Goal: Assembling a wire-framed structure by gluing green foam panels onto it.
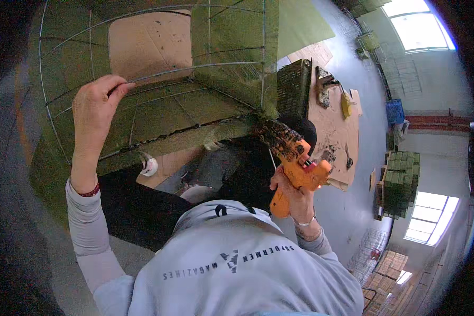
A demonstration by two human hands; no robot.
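While my left hand [92, 108] grips the wire frame [152, 73], gluing is underway.
Right hand [295, 192] clenches the orange glue gun [295, 160]; next I'd need its nozzle steady on the green lining [231, 37] seam.

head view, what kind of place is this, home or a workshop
Most likely a workshop or small factory floor. The right hand holds an orange glue gun, the left hand grips a wire frame lined with green matting, and stacked green blocks stand on the bare floor.
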